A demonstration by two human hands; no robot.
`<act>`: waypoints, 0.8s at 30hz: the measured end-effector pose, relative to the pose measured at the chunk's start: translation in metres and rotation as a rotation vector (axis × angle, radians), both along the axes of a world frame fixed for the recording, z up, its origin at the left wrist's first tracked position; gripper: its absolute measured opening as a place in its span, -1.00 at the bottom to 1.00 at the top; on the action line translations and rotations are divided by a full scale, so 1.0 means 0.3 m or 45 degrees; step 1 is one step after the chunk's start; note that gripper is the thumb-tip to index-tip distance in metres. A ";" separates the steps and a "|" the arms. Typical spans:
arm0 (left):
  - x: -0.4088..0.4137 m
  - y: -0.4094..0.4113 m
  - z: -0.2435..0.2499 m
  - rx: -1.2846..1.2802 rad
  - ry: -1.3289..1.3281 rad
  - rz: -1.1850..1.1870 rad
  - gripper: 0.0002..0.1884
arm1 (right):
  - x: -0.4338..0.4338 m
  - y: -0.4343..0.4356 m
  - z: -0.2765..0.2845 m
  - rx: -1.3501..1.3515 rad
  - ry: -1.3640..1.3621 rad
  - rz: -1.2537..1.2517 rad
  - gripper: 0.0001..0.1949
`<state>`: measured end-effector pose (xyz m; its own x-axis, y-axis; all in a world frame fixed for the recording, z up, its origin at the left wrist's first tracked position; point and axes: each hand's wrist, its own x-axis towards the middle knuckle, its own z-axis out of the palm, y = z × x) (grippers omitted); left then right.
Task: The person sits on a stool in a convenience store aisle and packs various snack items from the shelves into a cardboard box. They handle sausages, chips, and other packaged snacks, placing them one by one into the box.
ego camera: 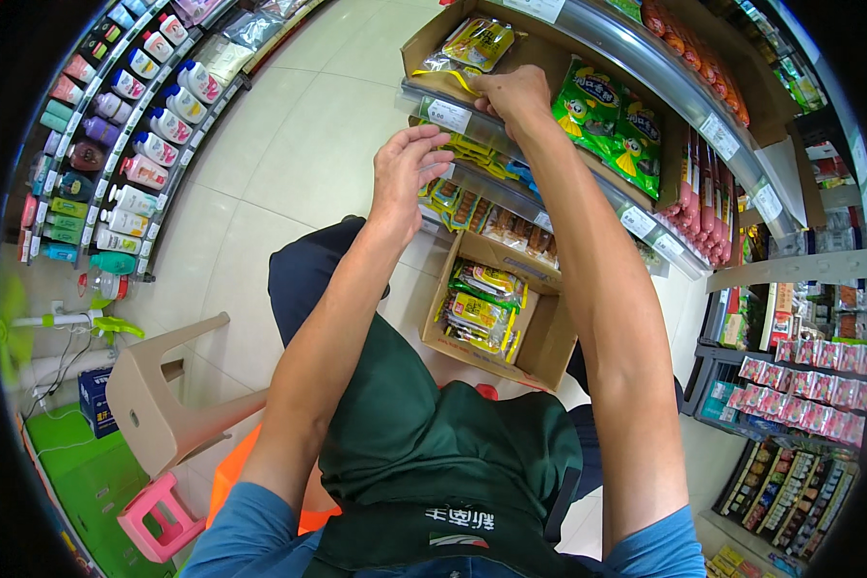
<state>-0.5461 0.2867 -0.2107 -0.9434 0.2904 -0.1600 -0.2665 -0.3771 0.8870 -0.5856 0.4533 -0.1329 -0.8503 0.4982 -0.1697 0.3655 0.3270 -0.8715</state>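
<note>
My right hand (516, 94) reaches into a cardboard display box (549, 36) on the upper shelf, its fingers pinching the yellow edge of a clear snack packet (456, 74). Behind that lies a yellow-labelled snack packet (479, 43). Green snack bags (607, 119) stand to the right of my wrist. My left hand (408, 170) is raised in front of the shelf edge, fingers apart, holding nothing. Below, on the floor between my legs, an open cardboard carton (535, 376) holds several yellow-labelled packets (477, 311) on its left side.
Lower shelf rows hold small snack packs (469, 206). Packaged sausages (704, 209) hang or stand at the right. Bottles (184, 105) fill a shelf at the left. A beige plastic stool (144, 404) and a pink stool (160, 516) stand at lower left.
</note>
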 end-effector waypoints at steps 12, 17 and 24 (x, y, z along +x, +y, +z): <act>0.044 -0.027 -0.022 0.232 -0.095 -0.245 -0.59 | 0.122 0.086 -0.081 -1.279 0.390 0.053 -0.92; 0.069 0.001 -0.001 0.682 -0.288 -0.521 -0.38 | 0.332 0.079 -0.073 -1.252 0.535 0.370 -0.87; 0.176 0.022 -0.032 0.754 -0.401 -0.497 -0.47 | 0.739 0.112 -0.171 -1.039 0.245 0.335 -0.78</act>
